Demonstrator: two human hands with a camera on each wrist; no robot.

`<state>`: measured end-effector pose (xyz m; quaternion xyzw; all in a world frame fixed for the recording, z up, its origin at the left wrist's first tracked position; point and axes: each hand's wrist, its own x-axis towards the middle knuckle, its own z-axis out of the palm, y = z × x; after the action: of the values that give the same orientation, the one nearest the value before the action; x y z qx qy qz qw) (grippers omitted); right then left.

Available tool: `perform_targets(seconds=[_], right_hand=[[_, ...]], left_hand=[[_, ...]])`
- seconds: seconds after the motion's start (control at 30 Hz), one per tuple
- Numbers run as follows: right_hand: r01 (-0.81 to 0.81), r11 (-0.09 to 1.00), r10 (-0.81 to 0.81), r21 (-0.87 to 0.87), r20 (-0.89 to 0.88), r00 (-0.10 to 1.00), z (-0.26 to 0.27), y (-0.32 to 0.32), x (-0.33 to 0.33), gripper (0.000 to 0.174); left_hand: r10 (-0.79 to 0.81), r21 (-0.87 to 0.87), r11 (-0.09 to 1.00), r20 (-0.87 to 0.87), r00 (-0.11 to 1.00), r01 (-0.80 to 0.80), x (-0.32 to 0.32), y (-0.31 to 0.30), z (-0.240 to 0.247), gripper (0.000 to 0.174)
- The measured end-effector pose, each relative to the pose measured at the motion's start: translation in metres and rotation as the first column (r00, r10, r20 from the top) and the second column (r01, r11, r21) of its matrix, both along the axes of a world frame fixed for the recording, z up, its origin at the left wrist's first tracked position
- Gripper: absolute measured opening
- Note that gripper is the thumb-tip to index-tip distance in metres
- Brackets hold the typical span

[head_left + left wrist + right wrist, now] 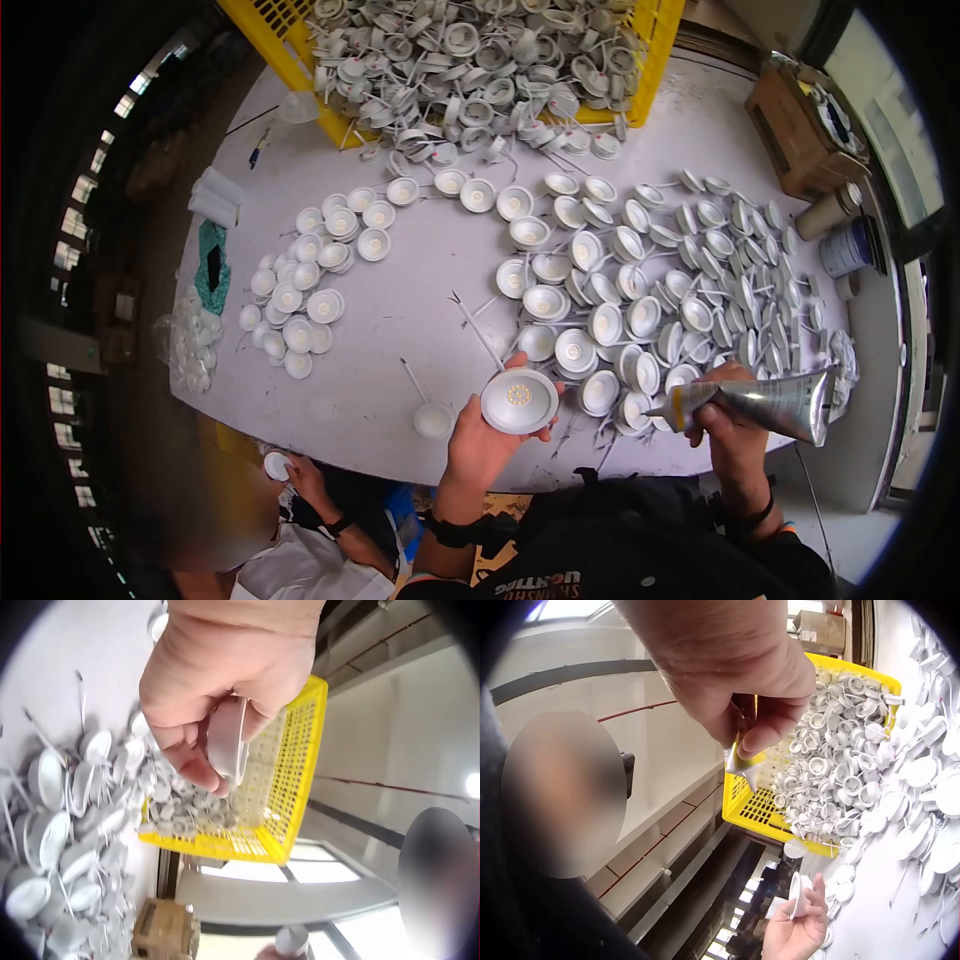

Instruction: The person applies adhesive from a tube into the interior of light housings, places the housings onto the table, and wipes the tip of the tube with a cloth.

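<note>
My left hand holds a white LED downlight by its rim, face up, with the dotted LED centre showing and its wire reaching up and left. In the left wrist view the fingers curl round the side of this downlight. My right hand grips a silver squeeze tube with a yellow band, its nozzle aimed left toward the downlight. From the right wrist the tube's nozzle pokes out below the fingers. A single downlight lies face down left of my left hand.
Many downlights crowd the table's right side; a smaller cluster sits left. At the back stands a yellow crate heaped with more. Another person's hand holds a white disc at lower left. A cardboard box stands back right.
</note>
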<state>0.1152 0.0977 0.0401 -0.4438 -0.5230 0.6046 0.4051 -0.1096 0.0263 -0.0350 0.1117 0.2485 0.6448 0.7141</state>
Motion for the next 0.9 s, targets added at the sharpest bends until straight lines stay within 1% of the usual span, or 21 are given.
perform_targets(seconds=[0.03,0.07,0.1,0.13,0.17,0.2,0.23,0.27,0.3,0.33,0.37,0.43,0.47,0.5,0.53,0.6,0.7,0.77,0.83,0.9], right_hand=[[-0.023,1.000,0.023,0.021,-0.003,1.000,0.005,-0.003,0.002,0.034],[-0.063,0.992,0.059,0.106,0.035,0.998,0.006,-0.005,0.007,0.034],[-0.108,0.977,0.096,0.183,0.076,0.993,0.007,-0.009,0.011,0.035],[-0.093,0.985,0.074,0.146,0.131,0.989,0.020,-0.013,0.011,0.030],[-0.080,0.985,0.058,0.153,0.142,0.988,0.027,-0.008,0.013,0.030],[-0.289,0.840,0.134,0.460,0.340,0.931,0.034,-0.001,0.015,0.028],[-0.509,0.567,0.128,0.648,0.541,0.831,0.038,0.001,0.017,0.026],[-0.421,0.731,0.107,0.538,0.519,0.848,0.040,-0.011,0.017,0.023],[-0.423,0.726,0.101,0.541,0.525,0.845,0.044,-0.014,0.018,0.023],[-0.424,0.756,0.128,0.498,0.523,0.842,0.049,-0.017,0.020,0.019],[-0.425,0.784,0.156,0.452,0.519,0.840,0.052,-0.019,0.022,0.016],[-0.417,0.782,0.131,0.463,0.532,0.836,0.056,-0.021,0.024,0.014],[-0.513,0.742,0.178,0.431,0.611,0.771,0.061,-0.018,0.024,0.014],[-0.603,0.696,0.219,0.390,0.684,0.696,0.065,-0.017,0.025,0.014],[-0.606,0.694,0.220,0.390,0.686,0.694,0.062,-0.018,0.026,0.014],[-0.509,0.672,0.150,0.538,0.574,0.805,0.053,-0.021,0.028,0.017],[-0.497,0.641,0.114,0.585,0.568,0.815,0.053,-0.022,0.027,0.021],[-0.506,0.625,0.115,0.594,0.572,0.812,0.053,-0.021,0.028,0.021],[-0.514,0.612,0.115,0.602,0.575,0.810,0.053,-0.021,0.027,0.021],[-0.477,0.590,0.067,0.651,0.549,0.833,0.052,-0.022,0.026,0.021]], left_hand=[[-0.029,0.009,1.000,0.084,0.996,0.029,0.014,-0.005,0.009,0.053],[-0.055,0.023,0.998,0.163,0.985,0.052,0.025,-0.007,0.017,0.054],[-0.079,0.027,0.997,0.176,0.981,0.075,0.037,-0.011,0.023,0.054],[-0.082,0.010,0.997,0.150,0.985,0.081,0.048,-0.014,0.028,0.054],[-0.081,-0.002,0.997,0.123,0.989,0.082,0.057,-0.017,0.030,0.055],[-0.149,0.041,0.989,0.209,0.966,0.144,0.062,-0.020,0.029,0.055],[-0.161,0.050,0.987,0.215,0.963,0.153,0.070,-0.024,0.031,0.055],[-0.151,0.007,0.988,0.295,0.944,0.156,0.079,-0.027,0.033,0.054],[-0.134,-0.037,0.987,0.372,0.919,0.158,0.085,-0.030,0.035,0.052],[-0.190,-0.072,0.974,0.251,0.949,0.214,0.089,-0.031,0.036,0.053],[-0.190,-0.068,0.975,0.256,0.948,0.214,0.093,-0.033,0.034,0.053],[-0.209,-0.008,0.977,0.184,0.960,0.214,0.097,-0.037,0.029,0.054],[-0.208,-0.006,0.977,0.186,0.960,0.213,0.098,-0.038,0.029,0.054],[-0.215,0.038,0.976,0.271,0.938,0.212,0.099,-0.039,0.030,0.051],[-0.223,0.082,0.975,0.353,0.909,0.208,0.100,-0.041,0.031,0.050],[-0.213,0.074,0.977,0.348,0.913,0.199,0.101,-0.042,0.032,0.050],[-0.200,0.065,0.980,0.345,0.917,0.189,0.103,-0.044,0.031,0.051],[-0.196,0.064,0.981,0.351,0.916,0.186,0.103,-0.045,0.032,0.052],[-0.230,0.062,0.973,0.318,0.920,0.222,0.103,-0.044,0.035,0.055],[-0.229,0.050,0.973,0.317,0.921,0.225,0.103,-0.044,0.036,0.056]])
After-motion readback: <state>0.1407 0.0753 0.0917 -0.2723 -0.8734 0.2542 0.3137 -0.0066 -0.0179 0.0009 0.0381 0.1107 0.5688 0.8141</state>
